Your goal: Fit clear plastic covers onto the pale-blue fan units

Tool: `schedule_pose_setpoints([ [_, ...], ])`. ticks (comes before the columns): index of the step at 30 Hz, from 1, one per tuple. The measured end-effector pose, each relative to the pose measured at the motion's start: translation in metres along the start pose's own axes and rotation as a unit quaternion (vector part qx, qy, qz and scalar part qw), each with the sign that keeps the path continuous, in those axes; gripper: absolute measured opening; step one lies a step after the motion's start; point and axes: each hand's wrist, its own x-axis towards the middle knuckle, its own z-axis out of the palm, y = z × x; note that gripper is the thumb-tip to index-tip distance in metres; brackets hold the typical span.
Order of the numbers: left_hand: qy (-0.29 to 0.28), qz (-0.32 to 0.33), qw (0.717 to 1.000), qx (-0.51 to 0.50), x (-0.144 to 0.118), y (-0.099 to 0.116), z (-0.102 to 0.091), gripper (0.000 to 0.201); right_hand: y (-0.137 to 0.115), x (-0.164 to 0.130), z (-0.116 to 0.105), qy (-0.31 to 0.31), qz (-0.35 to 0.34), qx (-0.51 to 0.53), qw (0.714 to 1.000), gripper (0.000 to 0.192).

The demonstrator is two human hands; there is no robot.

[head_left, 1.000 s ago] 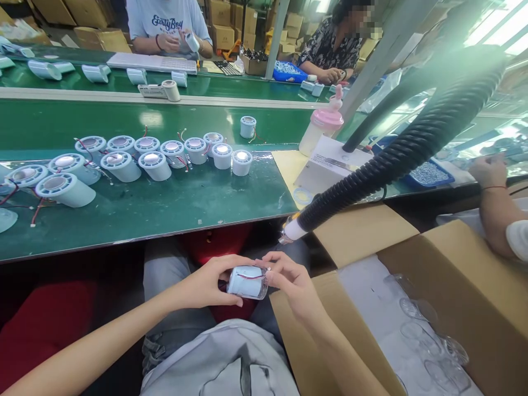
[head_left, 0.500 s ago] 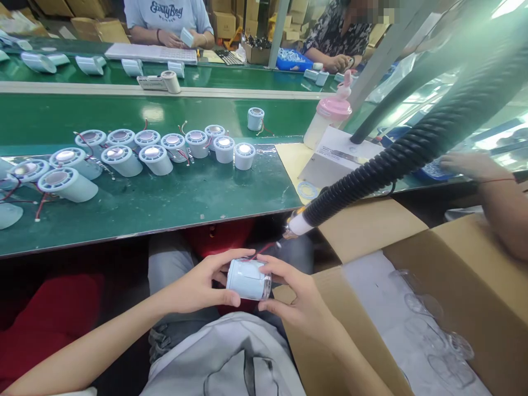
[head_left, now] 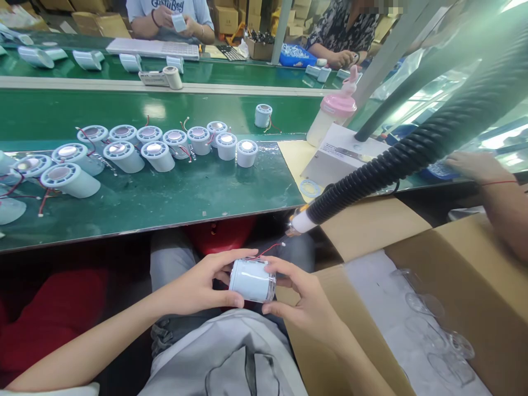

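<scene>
Between my two hands, above my lap, lies a light blue cylinder [head_left: 249, 279] on its side, with a clear plastic cover at its right end. My left hand [head_left: 210, 280] grips its left end, thumb below and fingers over the top. On the right end, my right hand [head_left: 295, 291] pinches the clear part between thumb and fingers. From the cylinder's top a thin red wire [head_left: 270, 248] with a small white plug runs up to the right. The white-collared nozzle [head_left: 301, 223] of a black hose hangs just beyond the plug.
Several light blue cylinders [head_left: 154, 157] with wires stand along the green bench. The black corrugated hose [head_left: 371, 170] slants in from the upper right. An open cardboard box [head_left: 330, 308] with clear plastic parts [head_left: 437, 330] is at right. Co-workers sit across the bench [head_left: 169, 22] and at right [head_left: 490, 187].
My hands and the cylinder have shifted very slightly right, and the grip looks the same. The red wire and its plug now show more clearly. The co-worker opposite has raised a light blue part.
</scene>
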Motion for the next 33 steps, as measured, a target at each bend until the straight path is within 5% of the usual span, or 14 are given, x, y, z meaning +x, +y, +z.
schedule_pose_setpoints([
  [6, 0.002, 0.082, 0.988, 0.131, -0.001, 0.005, -0.002, 0.067, -0.004, 0.001, -0.002, -0.015, 0.057, 0.091, 0.994, 0.049],
  [20, -0.01, 0.126, 0.973, 0.192, -0.004, 0.001, -0.004, 0.075, -0.003, -0.002, 0.0, -0.032, 0.167, 0.258, 0.951, 0.048],
  [26, -0.014, 0.049, 0.999, 0.014, 0.0, -0.002, -0.002, 0.075, 0.005, 0.0, 0.007, -0.002, 0.156, 0.319, 0.935, 0.046],
  [33, 0.044, 0.048, 0.978, -0.2, 0.06, -0.017, 0.006, 0.067, 0.05, 0.011, 0.026, 0.202, 0.079, 0.438, 0.873, 0.05],
])
